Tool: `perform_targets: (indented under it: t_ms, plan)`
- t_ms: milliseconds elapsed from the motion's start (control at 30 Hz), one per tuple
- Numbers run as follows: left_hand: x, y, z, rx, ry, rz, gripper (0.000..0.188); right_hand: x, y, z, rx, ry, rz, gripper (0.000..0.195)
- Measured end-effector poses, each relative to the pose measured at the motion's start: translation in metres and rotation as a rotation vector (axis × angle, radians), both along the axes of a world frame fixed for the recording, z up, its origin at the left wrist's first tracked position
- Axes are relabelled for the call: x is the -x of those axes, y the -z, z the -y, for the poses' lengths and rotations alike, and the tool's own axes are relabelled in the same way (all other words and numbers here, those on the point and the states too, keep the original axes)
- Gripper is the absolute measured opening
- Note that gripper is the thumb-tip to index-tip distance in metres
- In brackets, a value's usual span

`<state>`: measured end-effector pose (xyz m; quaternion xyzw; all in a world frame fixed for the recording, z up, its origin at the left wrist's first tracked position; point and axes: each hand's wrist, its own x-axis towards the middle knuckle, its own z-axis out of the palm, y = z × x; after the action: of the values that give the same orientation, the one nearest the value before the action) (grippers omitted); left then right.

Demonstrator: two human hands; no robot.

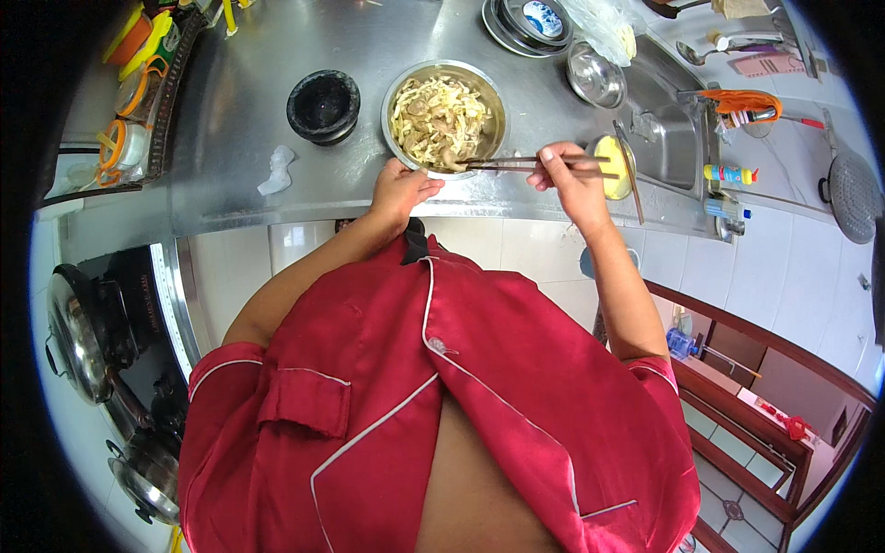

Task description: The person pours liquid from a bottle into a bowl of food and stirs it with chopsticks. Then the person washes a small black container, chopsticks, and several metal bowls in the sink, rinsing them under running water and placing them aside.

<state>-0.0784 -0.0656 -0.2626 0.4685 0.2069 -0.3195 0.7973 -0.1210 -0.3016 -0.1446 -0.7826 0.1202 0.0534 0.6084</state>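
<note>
My right hand (pixel 567 178) grips a pair of dark chopsticks (pixel 511 164), whose tips reach into the near side of a stainless steel bowl (pixel 502 131). Pale, shredded food mixed with brownish pieces (pixel 442 119) fills much of the bowl. At the bowl's near left rim is my left hand (pixel 408 188), its fingers at the steel edge; the thumb's exact hold is hard to tell. Just beyond my right hand, a small bowl of yellow contents (pixel 610 153) has another pair of chopsticks (pixel 629 169) lying across it.
A black stone mortar (pixel 323 107) and a crumpled white tissue (pixel 277 171) lie left of the bowl. Stacked metal dishes (pixel 529 26), a clear-looking bowl (pixel 596 76) and a plastic bag (pixel 605 27) stand by the sink (pixel 667 138). Jars (pixel 126 145) line the left side.
</note>
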Motion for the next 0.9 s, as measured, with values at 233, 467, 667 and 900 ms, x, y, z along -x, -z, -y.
perform_targets:
  t_ms: [233, 467, 667, 900]
  plan:
    - [0.000, -0.003, -0.002, 0.014, 0.015, 0.005, 0.025, 0.005, -0.002, 0.027, 0.054, 0.142, 0.145, 0.017]
    - [-0.001, 0.000, -0.001, -0.004, 0.021, 0.014, 0.024, -0.020, 0.027, 0.006, 0.338, -0.068, 0.294, 0.013]
    - [0.000, 0.000, -0.003, -0.013, 0.035, 0.017, 0.024, -0.021, 0.002, 0.023, 0.471, -0.202, 0.280, 0.010]
    - [-0.001, 0.000, -0.002, -0.007, 0.018, 0.014, 0.025, 0.006, -0.011, 0.059, 0.161, -0.034, 0.150, 0.004]
